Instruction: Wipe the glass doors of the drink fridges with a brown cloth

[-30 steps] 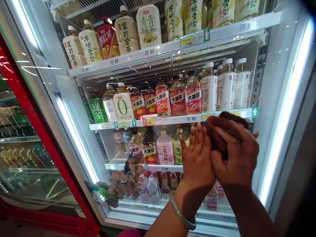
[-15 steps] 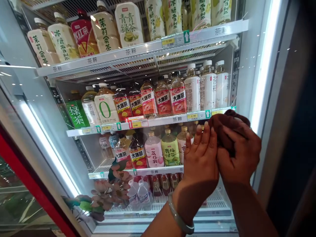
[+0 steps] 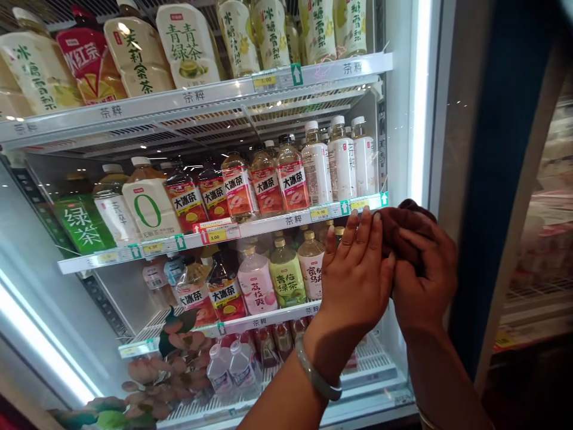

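Glass [image 3: 224, 134] before white shelves [image 3: 264, 229] of bottles [image 3: 265, 188]

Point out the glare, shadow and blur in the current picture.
Head view: the left light strip and right light strip glare white; head view: the brown cloth in the right hand is dark, folds partly lost; head view: the far-right shelves are blurred.

two hands [image 3: 353, 280], one brown cloth [image 3: 396, 228], one grey bangle [image 3: 313, 376], three front-row white-labelled bottles [image 3: 342, 170] at one shelf's [image 3: 266, 227] right end
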